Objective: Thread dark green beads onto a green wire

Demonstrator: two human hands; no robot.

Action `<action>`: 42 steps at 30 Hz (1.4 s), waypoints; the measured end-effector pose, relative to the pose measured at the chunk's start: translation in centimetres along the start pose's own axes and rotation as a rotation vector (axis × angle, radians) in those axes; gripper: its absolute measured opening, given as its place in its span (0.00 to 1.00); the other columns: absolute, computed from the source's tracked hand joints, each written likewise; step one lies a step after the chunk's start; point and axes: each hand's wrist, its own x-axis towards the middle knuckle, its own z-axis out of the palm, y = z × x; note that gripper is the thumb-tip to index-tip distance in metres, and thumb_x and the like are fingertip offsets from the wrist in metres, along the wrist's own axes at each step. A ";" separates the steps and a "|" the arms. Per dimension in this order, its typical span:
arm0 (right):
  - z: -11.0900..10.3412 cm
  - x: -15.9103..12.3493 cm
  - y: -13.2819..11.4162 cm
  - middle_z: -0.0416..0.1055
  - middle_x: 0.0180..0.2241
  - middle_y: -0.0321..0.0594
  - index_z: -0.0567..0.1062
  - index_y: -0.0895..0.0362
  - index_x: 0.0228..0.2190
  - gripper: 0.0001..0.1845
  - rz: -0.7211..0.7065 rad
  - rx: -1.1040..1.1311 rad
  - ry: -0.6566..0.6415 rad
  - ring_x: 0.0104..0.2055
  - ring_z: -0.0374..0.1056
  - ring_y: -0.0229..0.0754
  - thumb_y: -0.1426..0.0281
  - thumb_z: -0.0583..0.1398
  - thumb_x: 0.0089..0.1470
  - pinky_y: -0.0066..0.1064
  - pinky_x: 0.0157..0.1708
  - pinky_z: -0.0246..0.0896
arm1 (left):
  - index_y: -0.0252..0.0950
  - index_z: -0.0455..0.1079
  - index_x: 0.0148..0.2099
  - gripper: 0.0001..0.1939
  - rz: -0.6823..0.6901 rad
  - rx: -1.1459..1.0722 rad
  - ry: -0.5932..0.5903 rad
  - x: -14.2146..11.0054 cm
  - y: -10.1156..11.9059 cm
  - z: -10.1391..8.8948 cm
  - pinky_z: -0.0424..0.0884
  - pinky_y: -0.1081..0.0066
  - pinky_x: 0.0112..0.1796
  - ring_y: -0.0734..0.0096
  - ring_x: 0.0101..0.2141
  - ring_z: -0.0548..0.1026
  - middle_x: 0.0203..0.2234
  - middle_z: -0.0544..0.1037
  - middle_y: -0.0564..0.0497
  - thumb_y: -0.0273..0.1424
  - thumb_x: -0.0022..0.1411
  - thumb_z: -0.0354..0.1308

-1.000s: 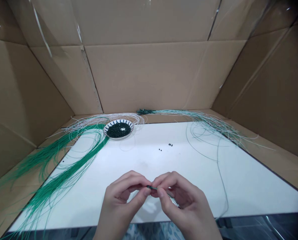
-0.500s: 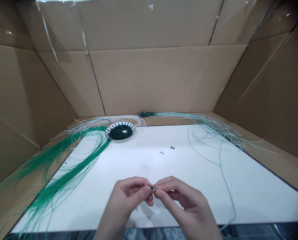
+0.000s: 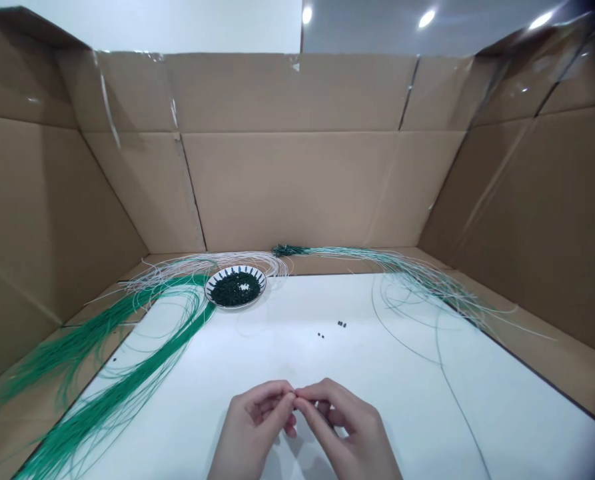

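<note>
Both my hands meet low in the middle, over the white board, with thumb and forefinger tips pinched together and touching. My left hand (image 3: 260, 420) is closed on a tiny dark bead, which the fingertips now cover. My right hand (image 3: 344, 423) pinches a thin green cord; a short dark length of it (image 3: 328, 420) shows beneath the right fingers. How bead and cord sit against each other is hidden. Several small dark beads (image 3: 341, 324) lie on the board beyond my hands.
A patterned dish (image 3: 262, 295) of dark beads stands at the back. Green cords (image 3: 147, 370) fan out at left, white cords (image 3: 247, 257) behind them. A bundle with dark ends (image 3: 287, 251) stretches right. Cardboard walls (image 3: 287, 187) surround the white board (image 3: 427, 413).
The view has tilted up, showing lights above the cardboard. My fingertips have closed together, covering the dark bead and bit of green cord that showed between them.
</note>
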 end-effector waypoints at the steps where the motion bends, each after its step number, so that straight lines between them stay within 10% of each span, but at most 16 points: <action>1: 0.2 0.1 0.2 0.76 0.26 0.38 0.79 0.54 0.31 0.18 0.028 0.023 -0.015 0.26 0.68 0.41 0.55 0.58 0.64 0.29 0.26 0.60 | 0.34 0.78 0.27 0.23 -0.011 0.003 -0.007 0.1 0.0 0.0 0.66 0.72 0.28 0.69 0.22 0.70 0.17 0.73 0.53 0.50 0.48 0.73; 17: -1.4 0.5 -0.3 0.67 0.33 0.36 0.69 0.53 0.39 0.14 0.155 0.190 -0.305 0.33 0.62 0.40 0.58 0.50 0.70 0.30 0.33 0.58 | 0.36 0.75 0.28 0.12 -0.045 0.149 0.070 -0.4 1.5 -0.5 0.68 0.71 0.33 0.67 0.26 0.72 0.20 0.73 0.54 0.38 0.58 0.66; 42: -2.2 -0.7 -1.0 0.66 0.29 0.32 0.70 0.52 0.31 0.11 0.265 0.143 -0.132 0.32 0.61 0.40 0.62 0.56 0.65 0.30 0.33 0.56 | 0.38 0.79 0.32 0.08 -0.051 0.190 0.061 -0.3 1.1 -1.7 0.71 0.76 0.32 0.71 0.27 0.75 0.22 0.77 0.54 0.37 0.58 0.68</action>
